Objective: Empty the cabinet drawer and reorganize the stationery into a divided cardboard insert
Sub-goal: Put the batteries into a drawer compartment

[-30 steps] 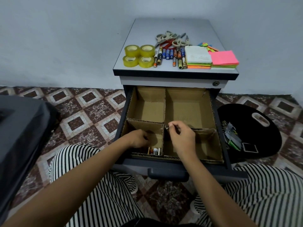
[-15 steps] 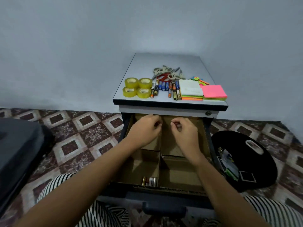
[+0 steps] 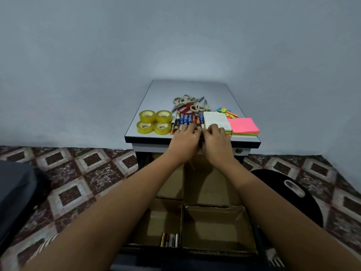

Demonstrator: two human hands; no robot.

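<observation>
A row of batteries (image 3: 190, 119) lies on the grey cabinet top (image 3: 187, 89). My left hand (image 3: 184, 142) and my right hand (image 3: 215, 142) sit side by side at the top's front edge, fingers curled over the batteries' near ends, which they hide. My right fingertips also touch the white note pad (image 3: 216, 119). Below my arms the drawer stands open with the divided cardboard insert (image 3: 213, 209) in it. A few batteries (image 3: 170, 240) lie in its near left compartment.
Several yellow tape rolls (image 3: 155, 122), scissors (image 3: 188, 103), pink sticky notes (image 3: 243, 125) and coloured flags (image 3: 227, 112) share the cabinet top. A black bag (image 3: 293, 194) lies on the tiled floor to the right, a dark bulky object (image 3: 13, 192) to the left.
Both hands rose out of the near insert compartments, passed over the back ones and now reach the batteries on the cabinet top. The view tilted upward.
</observation>
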